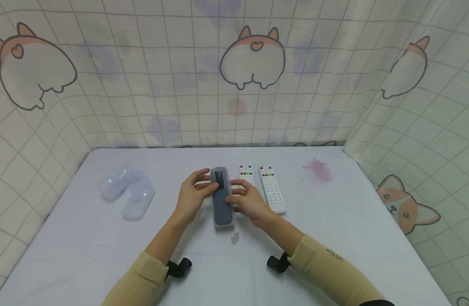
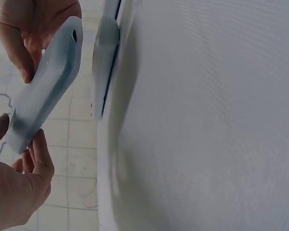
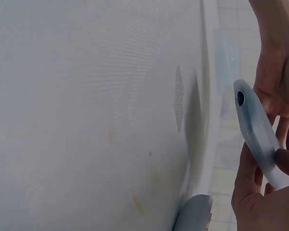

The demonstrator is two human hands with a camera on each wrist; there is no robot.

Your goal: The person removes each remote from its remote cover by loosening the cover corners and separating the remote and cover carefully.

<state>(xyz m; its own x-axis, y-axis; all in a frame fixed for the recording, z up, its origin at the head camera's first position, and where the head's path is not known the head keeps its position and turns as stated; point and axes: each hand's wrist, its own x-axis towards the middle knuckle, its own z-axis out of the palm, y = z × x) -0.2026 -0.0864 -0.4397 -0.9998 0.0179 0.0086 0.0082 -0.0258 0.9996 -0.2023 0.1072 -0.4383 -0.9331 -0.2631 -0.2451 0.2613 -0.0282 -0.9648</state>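
Both hands hold a dark grey remote control in a frosted see-through cover, with a small dark window near its far end. My left hand pinches its left side, thumb on the front face. On the opposite side, my right hand grips the edge, its thumb also on the front. The left wrist view shows the covered remote control raised off the table and tilted. A dark round hole shows in the near end of the cover in the right wrist view.
Two white remote controls with coloured buttons lie right of the hands: one in full sight, the other partly behind the right hand. Crumpled see-through covers lie at the left on the white table. A patterned curtain stands behind.
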